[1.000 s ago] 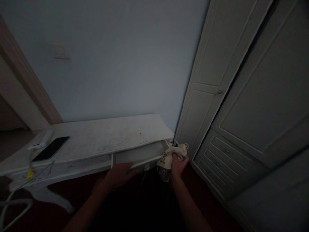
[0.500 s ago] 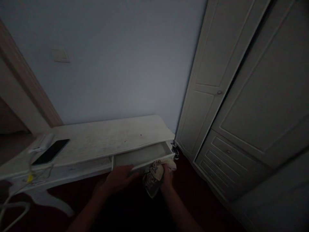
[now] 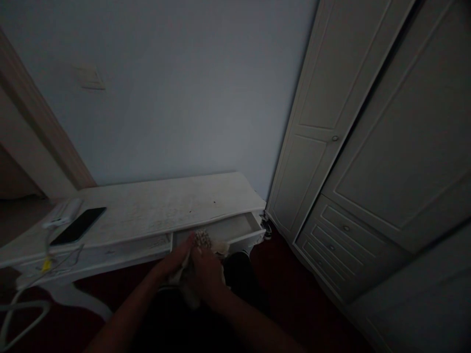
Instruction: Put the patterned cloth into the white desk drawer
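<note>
A pale, dark-patterned cloth [image 3: 203, 239] is bunched between my two hands, just in front of the pulled-out drawer [image 3: 253, 237]. My right hand [image 3: 206, 268] is closed around it from the right, with pale folds sticking out past the fingers and hanging below. From the left, my left hand [image 3: 181, 254] is closed on the cloth's other side, close to the right hand. Dim light and blur hide most of the fingertips. The drawer sits in the right part of a worn white table [image 3: 165, 203], and its visible inside is bare wood.
A dark phone [image 3: 79, 226] and a white device [image 3: 63, 214] with a cable lie on the table's left end. A yellow tag [image 3: 46, 264] hangs on the cable. White wardrobes [image 3: 305, 171] stand at right, with shoes [image 3: 267, 229] on the floor between. A wall switch [image 3: 89, 78] is at upper left.
My right hand has carried the cloth leftward from the drawer's right front to its left part. My left hand has left the drawer's front edge and now grips the cloth too.
</note>
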The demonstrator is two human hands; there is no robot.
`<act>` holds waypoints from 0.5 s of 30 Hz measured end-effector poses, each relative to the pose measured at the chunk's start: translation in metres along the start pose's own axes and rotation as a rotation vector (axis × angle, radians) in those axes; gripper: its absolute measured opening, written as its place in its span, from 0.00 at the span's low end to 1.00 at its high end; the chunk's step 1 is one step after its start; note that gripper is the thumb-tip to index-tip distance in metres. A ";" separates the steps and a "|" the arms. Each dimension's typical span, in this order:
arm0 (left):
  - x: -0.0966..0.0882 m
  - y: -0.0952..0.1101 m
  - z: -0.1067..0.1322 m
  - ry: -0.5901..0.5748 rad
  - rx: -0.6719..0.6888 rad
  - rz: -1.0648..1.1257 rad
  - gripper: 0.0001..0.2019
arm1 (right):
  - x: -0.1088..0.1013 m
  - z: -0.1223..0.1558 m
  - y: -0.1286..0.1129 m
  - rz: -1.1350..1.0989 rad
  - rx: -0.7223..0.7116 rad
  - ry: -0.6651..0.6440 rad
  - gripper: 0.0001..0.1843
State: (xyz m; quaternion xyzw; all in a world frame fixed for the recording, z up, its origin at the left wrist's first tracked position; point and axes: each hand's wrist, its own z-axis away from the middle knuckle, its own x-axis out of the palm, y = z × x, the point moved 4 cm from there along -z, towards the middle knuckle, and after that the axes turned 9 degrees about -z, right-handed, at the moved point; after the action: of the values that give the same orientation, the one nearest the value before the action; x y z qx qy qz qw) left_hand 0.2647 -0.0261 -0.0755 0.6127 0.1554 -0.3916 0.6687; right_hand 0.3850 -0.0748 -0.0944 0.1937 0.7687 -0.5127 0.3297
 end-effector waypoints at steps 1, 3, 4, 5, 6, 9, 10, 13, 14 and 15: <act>-0.001 0.003 0.002 -0.009 -0.012 0.085 0.48 | 0.007 -0.001 -0.004 0.025 -0.006 -0.004 0.29; -0.001 0.009 0.007 -0.048 -0.032 0.233 0.45 | 0.017 -0.002 -0.007 0.052 -0.032 0.005 0.36; 0.000 0.012 0.009 -0.069 -0.036 0.271 0.43 | 0.021 -0.001 -0.007 0.063 -0.053 0.005 0.38; 0.000 0.014 0.011 -0.083 -0.042 0.297 0.41 | 0.025 0.001 -0.006 0.078 -0.074 0.001 0.38; 0.001 0.015 0.012 -0.097 -0.050 0.311 0.39 | 0.028 0.003 -0.004 0.096 -0.096 -0.006 0.36; 0.002 0.011 0.009 -0.131 -0.062 0.297 0.35 | 0.040 0.008 0.001 0.145 -0.180 -0.006 0.29; 0.001 0.008 0.006 -0.142 -0.045 0.282 0.34 | 0.045 0.009 0.001 0.159 -0.214 0.005 0.28; -0.005 -0.002 -0.007 -0.202 0.092 0.262 0.31 | 0.063 0.009 -0.003 0.217 -0.325 0.054 0.22; -0.006 -0.005 -0.011 -0.237 0.145 0.267 0.31 | 0.069 0.008 -0.004 0.240 -0.363 0.075 0.19; -0.008 -0.008 -0.014 -0.274 0.188 0.269 0.30 | 0.075 0.007 -0.005 0.264 -0.401 0.096 0.16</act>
State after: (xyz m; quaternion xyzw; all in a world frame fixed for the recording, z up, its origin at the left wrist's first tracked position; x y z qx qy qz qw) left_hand 0.2578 -0.0099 -0.0783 0.6287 -0.0573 -0.3911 0.6696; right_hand 0.3310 -0.0863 -0.1452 0.2473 0.8380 -0.2925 0.3886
